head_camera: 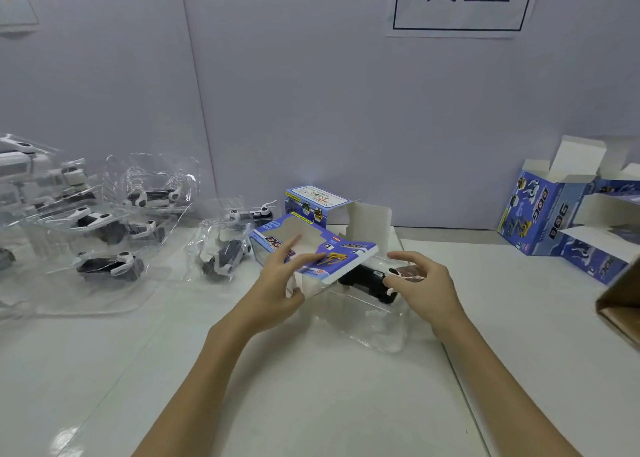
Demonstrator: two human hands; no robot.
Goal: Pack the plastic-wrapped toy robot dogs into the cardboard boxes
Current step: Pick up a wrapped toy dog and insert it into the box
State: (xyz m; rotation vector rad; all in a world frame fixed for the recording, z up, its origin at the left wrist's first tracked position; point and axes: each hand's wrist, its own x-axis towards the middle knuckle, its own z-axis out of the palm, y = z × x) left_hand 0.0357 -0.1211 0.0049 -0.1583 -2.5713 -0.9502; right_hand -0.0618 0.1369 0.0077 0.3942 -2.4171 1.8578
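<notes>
The left hand (277,283) grips the open blue printed cardboard box (311,248). The right hand (420,280) pinches the black plastic-wrapped toy dog (367,280), apparently partly inside. The dog's long axis points left into the box mouth.

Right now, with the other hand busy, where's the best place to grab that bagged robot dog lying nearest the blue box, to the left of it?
Probably take the bagged robot dog across its dark body, coming from above. It lies flat on the table, white legs sticking out at the ends, so the middle gives fingers the firmest hold; the loose clear plastic alone would likely slip.
</notes>
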